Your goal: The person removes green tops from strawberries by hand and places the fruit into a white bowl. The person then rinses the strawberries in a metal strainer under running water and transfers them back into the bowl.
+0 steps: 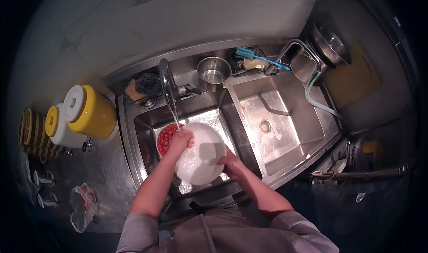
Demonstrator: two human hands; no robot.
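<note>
Water runs from the metal faucet over the left basin. Under it, my left hand reaches across the left rim of a large white bowl; its fingertips are wet and partly hidden by glare and water. My right hand grips the bowl's right rim. The white bowl is tilted, and its pale inside shows. Small round red fruits lie in a second container to its left, partly covered by the white bowl and my left hand. Both containers are within the left sink basin.
A steel pot and a blue bottle brush stand behind the basins. The right basin has a drain. Yellow and white dispensers, mugs and a plastic bag with red items are on the left counter. A hose hangs at the right.
</note>
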